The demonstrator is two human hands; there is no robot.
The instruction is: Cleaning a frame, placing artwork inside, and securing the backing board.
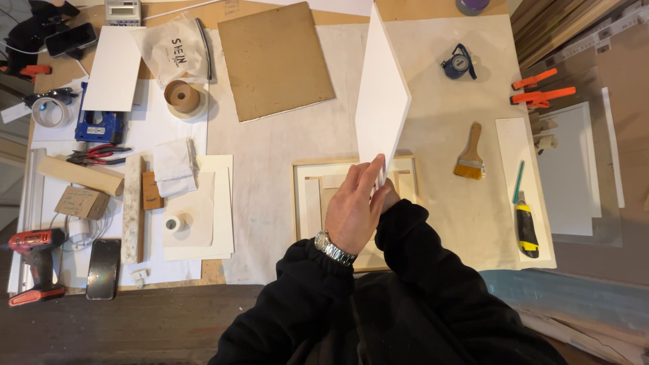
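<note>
The table, draped in a pale cloth, is carrying a wooden frame near its front edge. A white board is standing tilted on edge above the frame, its lower corner gripped between both hands. The left hand is lying flat against the near face; the right hand is mostly hidden behind it, apparently pinching the same corner. Being held only at the bottom, the board is liable to tip sideways, striking the brush or denting a corner against the frame.
</note>
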